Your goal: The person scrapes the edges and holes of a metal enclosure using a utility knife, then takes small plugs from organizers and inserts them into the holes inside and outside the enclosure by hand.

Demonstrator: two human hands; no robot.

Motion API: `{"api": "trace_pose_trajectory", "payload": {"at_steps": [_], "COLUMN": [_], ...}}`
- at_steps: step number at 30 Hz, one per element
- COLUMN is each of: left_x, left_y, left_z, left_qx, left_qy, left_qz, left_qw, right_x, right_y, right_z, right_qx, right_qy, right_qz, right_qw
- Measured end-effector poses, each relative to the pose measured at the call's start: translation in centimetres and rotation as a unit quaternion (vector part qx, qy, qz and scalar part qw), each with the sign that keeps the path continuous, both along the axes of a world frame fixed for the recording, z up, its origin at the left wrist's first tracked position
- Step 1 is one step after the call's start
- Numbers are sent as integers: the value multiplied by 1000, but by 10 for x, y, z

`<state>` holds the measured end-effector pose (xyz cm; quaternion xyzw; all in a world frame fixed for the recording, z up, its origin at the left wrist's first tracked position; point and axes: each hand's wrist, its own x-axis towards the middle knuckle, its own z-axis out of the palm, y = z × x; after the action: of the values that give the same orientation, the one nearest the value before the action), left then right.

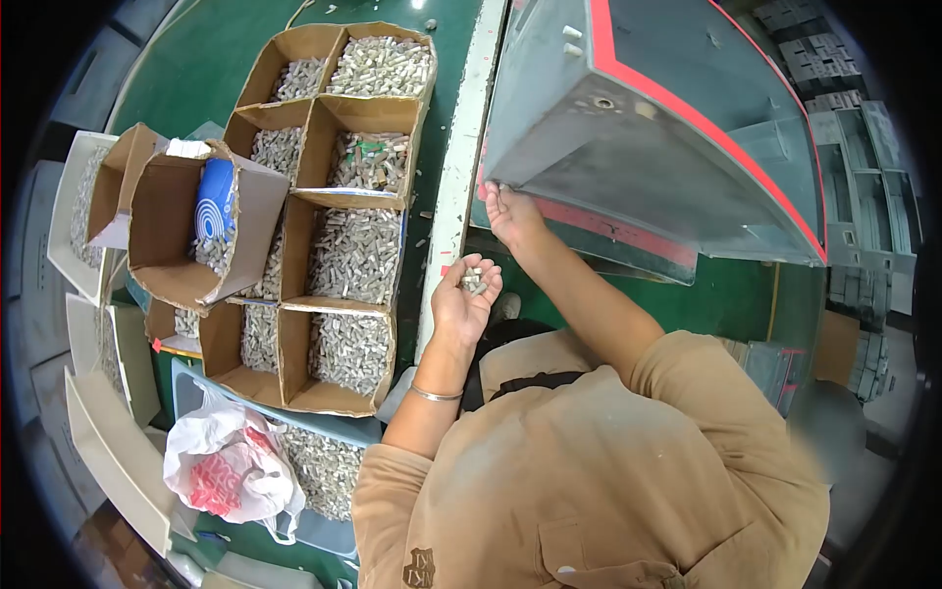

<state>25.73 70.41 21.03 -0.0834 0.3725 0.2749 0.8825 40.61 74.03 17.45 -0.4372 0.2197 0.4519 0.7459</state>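
Palm up, my left hand (465, 302) cups a few small whitish cylindrical pieces (474, 282), its fingers curled around them. It is just right of the pale table edge (453, 211). Further up and to the right, my right hand (512, 213) is at the lower left corner of a large grey tray (608, 147) with red tape along its rim. Its fingers are bent together near that corner; whatever they hold, if anything, is too small to make out. Two white pieces (572, 40) lie at the tray's upper left.
A divided cardboard box (294, 208) full of small cylinders stands on the left. Beside it are an open carton (162, 236) with a blue item, a plastic bag (231, 461) and a blue bin (329, 530). Racks (863, 187) line the far right.
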Motion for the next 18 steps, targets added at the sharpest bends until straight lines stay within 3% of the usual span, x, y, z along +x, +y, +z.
{"api": "trace_pose_trajectory", "payload": {"at_steps": [8, 14, 18], "left_x": [-3, -2, -6], "left_y": [3, 5, 8], "left_z": [0, 1, 4], "left_qx": [-4, 3, 16], "left_qy": [-25, -33, -24], "left_qz": [36, 34, 42], "left_qw": [999, 999, 999], "right_x": [-7, -5, -5], "right_y": [-17, -11, -6], "right_z": [7, 11, 9], "right_qx": [-30, -65, -27], "right_qy": [-73, -98, -33], "right_qz": [123, 134, 90], "right_qw": [989, 984, 995]}}
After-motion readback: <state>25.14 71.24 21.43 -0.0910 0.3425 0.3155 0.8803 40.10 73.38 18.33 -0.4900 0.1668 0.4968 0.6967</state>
